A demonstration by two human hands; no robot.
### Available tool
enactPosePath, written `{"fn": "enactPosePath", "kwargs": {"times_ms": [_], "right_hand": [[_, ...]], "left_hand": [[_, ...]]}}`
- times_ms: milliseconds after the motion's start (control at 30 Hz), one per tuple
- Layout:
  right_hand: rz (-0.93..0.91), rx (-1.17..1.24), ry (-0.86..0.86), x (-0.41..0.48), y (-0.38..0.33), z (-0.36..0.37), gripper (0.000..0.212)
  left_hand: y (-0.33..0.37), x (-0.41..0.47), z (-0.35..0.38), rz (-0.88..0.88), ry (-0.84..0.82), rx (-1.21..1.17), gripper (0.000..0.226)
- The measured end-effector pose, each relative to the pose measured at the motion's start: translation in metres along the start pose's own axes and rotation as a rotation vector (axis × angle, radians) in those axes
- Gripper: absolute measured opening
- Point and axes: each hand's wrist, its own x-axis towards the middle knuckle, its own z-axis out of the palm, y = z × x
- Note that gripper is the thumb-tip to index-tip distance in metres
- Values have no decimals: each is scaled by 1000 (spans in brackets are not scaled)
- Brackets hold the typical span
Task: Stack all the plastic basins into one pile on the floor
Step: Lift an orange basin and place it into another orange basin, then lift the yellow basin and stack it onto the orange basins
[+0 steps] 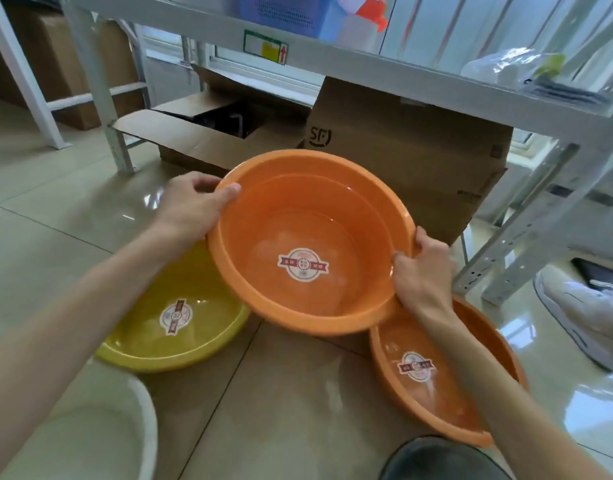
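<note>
Now both hands, left hand (189, 206) and right hand (423, 271), fingers clamping opposite rims, are holding one orange basin (308, 244) above the floor (284, 393); a yellow basin (166, 327) and second orange basin (436, 375) are flanking open tiles.

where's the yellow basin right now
In the head view, the yellow basin sits on the floor at lower left, under the left forearm, beside the held orange basin.

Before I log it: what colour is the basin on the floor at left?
Yellow basin, clearest in the head view.
</note>
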Motion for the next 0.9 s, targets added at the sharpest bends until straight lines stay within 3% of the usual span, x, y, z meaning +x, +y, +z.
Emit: {"fn": "enactPosePath", "kwargs": {"times_ms": [100,267,367,533,667,800,900], "right_hand": [[98,-73,0,45,16,24,24],[281,-113,-81,61,62,56,24],[248,-180,-155,55,76,74,26],[112,-513,-209,46,96,103,42],[128,-652,-239,36,112,112,41],[149,-775,-280,37,100,114,39],[34,-657,-91,20,67,118,55]], "left_hand": [[0,32,48,4,-6,49,53],[-48,37,104,-34,-137,312,55],[-87,39,116,-119,-226,565,43],[-137,45,122,-41,-273,913,66],[-127,37,126,27,-230,991,65],[-128,44,116,49,-300,1003,67],[-129,47,80,-15,-205,919,71]]}}
